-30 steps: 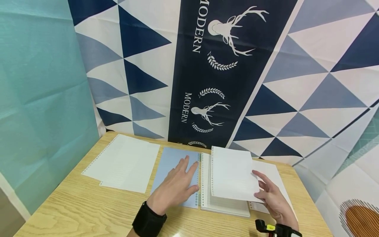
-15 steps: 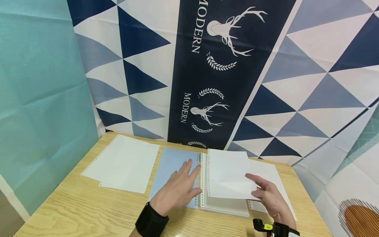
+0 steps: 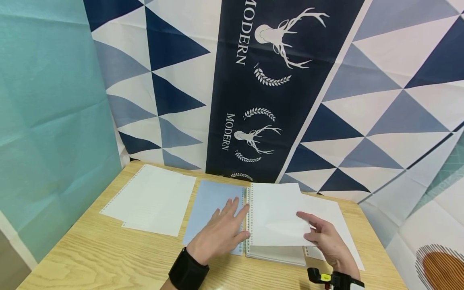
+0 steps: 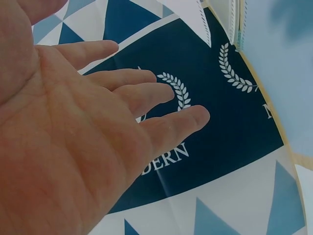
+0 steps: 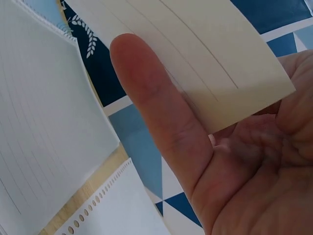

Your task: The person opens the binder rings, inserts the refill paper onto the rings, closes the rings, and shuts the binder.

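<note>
Alignment of the punched margin is the point on which this step is turning: the right hand (image 3: 328,241) is pinching a loose-leaf sheet (image 3: 277,215) by its right lower corner, thumb on top and fingers beneath, as the right wrist view confirms (image 5: 195,63), and is holding it just over the paper stack (image 3: 275,254) that is lying on the right half of the open binder. In my judgement the sheet is best kept flat and low, with its row of holes brought squarely over the binder rings (image 3: 248,217) before it is let down, since a skewed approach is likely to crease or tear the margin. The left hand (image 3: 221,231) is lying flat with fingers extended on the light blue binder cover (image 3: 210,201), grasping nothing and steadying the binder; its fingertips are reaching the rings, just beside the sheet's punched edge. Further loose sheets (image 3: 152,199) are lying well apart to the left on the wooden table (image 3: 90,257), and another sheet (image 3: 335,219) is lying under the right hand.
</note>
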Demonstrator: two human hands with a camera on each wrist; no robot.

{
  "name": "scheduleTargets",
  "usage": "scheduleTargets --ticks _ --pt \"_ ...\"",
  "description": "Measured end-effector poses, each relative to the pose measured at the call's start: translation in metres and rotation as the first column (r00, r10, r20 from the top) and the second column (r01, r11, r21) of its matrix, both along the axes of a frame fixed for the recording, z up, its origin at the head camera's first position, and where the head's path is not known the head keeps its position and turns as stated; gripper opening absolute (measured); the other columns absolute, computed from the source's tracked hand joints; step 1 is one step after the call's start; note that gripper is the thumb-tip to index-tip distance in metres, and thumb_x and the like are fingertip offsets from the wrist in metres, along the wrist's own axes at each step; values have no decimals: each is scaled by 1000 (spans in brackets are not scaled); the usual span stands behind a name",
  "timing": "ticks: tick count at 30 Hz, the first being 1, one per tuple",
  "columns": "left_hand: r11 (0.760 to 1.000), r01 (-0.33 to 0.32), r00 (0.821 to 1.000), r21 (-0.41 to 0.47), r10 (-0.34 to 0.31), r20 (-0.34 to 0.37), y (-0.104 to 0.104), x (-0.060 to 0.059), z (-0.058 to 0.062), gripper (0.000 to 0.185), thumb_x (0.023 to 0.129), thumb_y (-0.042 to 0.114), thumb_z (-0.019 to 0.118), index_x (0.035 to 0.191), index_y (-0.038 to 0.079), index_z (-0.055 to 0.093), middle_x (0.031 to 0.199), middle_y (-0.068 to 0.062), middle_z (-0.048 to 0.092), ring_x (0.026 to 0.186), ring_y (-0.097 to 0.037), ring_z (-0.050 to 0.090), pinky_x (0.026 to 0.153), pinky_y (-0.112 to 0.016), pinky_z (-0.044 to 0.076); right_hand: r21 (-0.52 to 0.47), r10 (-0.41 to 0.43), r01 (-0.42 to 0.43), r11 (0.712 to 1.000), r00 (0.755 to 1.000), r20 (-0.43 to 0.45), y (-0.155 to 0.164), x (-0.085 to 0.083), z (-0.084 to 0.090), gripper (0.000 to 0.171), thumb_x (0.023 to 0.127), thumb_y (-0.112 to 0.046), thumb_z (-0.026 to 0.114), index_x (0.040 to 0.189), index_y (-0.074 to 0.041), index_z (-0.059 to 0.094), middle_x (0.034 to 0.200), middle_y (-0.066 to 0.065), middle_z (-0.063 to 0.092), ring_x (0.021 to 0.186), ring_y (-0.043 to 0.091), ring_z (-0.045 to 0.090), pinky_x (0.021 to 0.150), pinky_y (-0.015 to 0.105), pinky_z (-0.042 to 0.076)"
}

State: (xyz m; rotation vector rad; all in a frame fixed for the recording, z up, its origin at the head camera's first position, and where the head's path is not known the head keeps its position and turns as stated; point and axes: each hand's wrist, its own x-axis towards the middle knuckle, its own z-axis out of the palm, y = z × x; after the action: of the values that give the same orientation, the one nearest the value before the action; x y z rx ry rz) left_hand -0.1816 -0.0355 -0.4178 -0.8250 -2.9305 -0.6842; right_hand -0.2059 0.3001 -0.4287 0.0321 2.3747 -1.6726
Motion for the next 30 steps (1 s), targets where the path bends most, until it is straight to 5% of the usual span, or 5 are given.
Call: scheduleTargets --ticks 5,30 --pt "1000 2 1000 -10 -2 6 1 0 -2 67 104 43 57 161 19 31 169 -18 23 158 -34 23 119 -61 34 14 28 -27 1000 999 -25 -1 0 0 72 85 17 52 154 2 38 166 28 20 57 5 38 56 20 41" --pt "999 5 996 -34 -2 87 6 -2 -7 68 102 41 61 160 19 34 169 -18 22 157 -37 24 118 -61 35 100 21 -15 995 998 -67 -9 -2 4 74 81 17 56 152 -3 45 163 23 32 54 12 36 51 24 40"
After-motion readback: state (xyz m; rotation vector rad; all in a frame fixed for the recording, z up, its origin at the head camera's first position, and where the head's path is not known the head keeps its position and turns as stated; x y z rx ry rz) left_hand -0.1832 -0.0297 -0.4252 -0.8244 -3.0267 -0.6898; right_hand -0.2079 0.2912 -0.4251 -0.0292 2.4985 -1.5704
